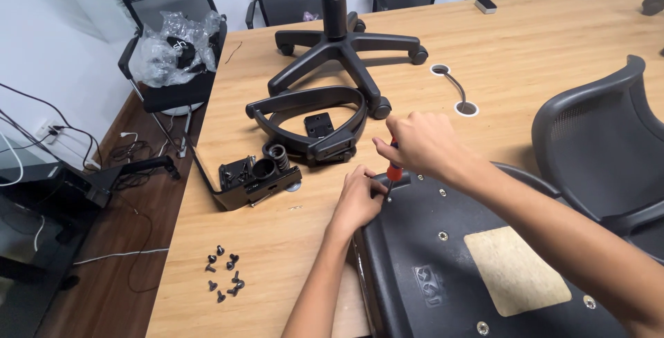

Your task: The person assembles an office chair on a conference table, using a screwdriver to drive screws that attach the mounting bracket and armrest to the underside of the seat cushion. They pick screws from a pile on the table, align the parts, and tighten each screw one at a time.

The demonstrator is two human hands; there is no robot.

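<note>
The right hand (418, 146) clenches a red-handled screwdriver (393, 170), tip down at the near corner of the upturned black seat pan (443, 276) on the tabletop (539, 54). The left hand (358, 200) pinches that corner's edge. On the pan sit a tan rectangular patch (515, 269) and a small embossed label (430, 284). Left of the pan lie loose black screws (225, 276); beyond it, a wheeled chair base (342, 48).
</note>
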